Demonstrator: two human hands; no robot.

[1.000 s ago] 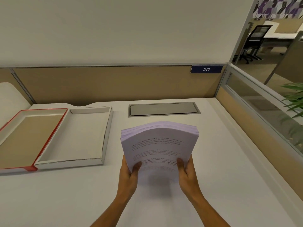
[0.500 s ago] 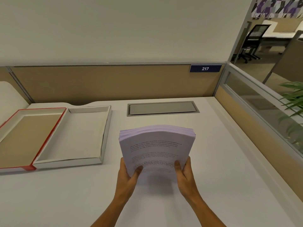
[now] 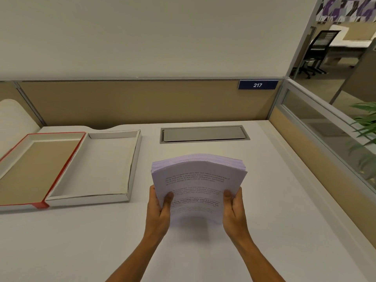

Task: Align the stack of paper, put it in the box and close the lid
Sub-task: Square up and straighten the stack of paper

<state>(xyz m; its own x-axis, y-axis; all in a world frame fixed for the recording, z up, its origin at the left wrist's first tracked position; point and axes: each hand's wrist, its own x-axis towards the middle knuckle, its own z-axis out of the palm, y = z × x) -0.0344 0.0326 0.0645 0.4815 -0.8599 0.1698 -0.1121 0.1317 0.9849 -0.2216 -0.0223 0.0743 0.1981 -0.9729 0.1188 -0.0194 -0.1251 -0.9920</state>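
A thick stack of printed paper (image 3: 198,180) stands on its lower edge on the white desk, tilted towards me, its top bowed. My left hand (image 3: 159,210) grips its left side and my right hand (image 3: 234,212) grips its right side, thumbs on the printed front sheet. To the left lies the open white box (image 3: 95,167), shallow and with nothing in it. Its red-edged lid (image 3: 30,165) lies open flat beside it at the far left, brown inside up.
A grey metal cable hatch (image 3: 204,134) is set into the white desk (image 3: 274,210) behind the stack. A tan partition (image 3: 132,102) with a "217" sign (image 3: 257,85) runs along the back. A glass divider (image 3: 329,127) and a plant (image 3: 366,135) stand at the right.
The stack and both hands have stayed nearly in place; the stack dipped slightly and its top edges look a little more even than a second ago.
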